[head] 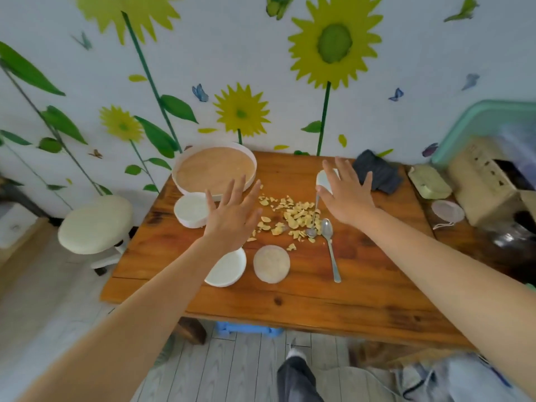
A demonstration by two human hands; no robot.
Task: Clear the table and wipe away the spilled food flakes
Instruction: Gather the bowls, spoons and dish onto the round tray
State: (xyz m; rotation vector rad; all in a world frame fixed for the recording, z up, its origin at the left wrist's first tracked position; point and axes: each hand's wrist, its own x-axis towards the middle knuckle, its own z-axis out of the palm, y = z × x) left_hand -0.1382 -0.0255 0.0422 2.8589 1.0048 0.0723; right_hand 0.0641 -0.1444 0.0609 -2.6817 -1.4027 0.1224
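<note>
I see both of the person's arms stretched out over the wooden table. The left hand is spread flat with straight fingers, holding nothing, above the table between a white bowl and the food flakes. The right hand is likewise spread and empty, hovering in front of a small white dish at the far side; I cannot tell whether it touches the dish.

The yellow flakes lie scattered across the middle of the table. A small spoon rests in them, and a larger spoon lies just beside it, handle toward the near edge. A big round tray with a tan inside sits at the far left corner, the white bowl just in front of it. Nearer me, a second white bowl stands partly under the left forearm, and a round lid lies just right of it. A dark cloth is crumpled at the far right by the wall.

I can read no writing or labels on anything.
</note>
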